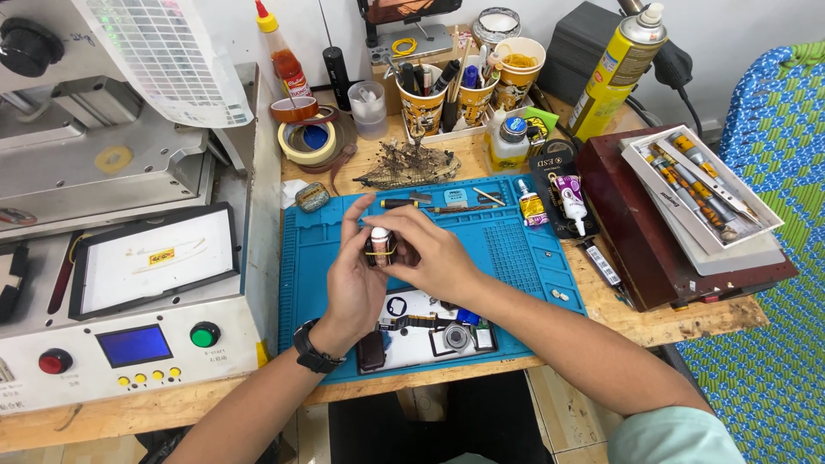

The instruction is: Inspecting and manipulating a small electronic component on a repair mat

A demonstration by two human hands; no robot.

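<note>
Left hand [357, 279]: fingers curl around a small dark bottle [379, 246], thumb up beside it.
Right hand [427, 253]: fingertips pinch the bottle's white cap.
Bottle: upright, held above the blue work mat [507, 249], near its middle.
Mat's front edge: 1 white tray [421, 331] of small parts.
Left of mat: grey machine [129, 283].

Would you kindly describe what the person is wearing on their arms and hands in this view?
The left hand is bare, with a black wristwatch on a black strap at the wrist; the forearm is uncovered. The right hand is bare too, with no ring or band visible. The right forearm is uncovered up to a pale green sleeve at the bottom edge. No gloves.
</note>
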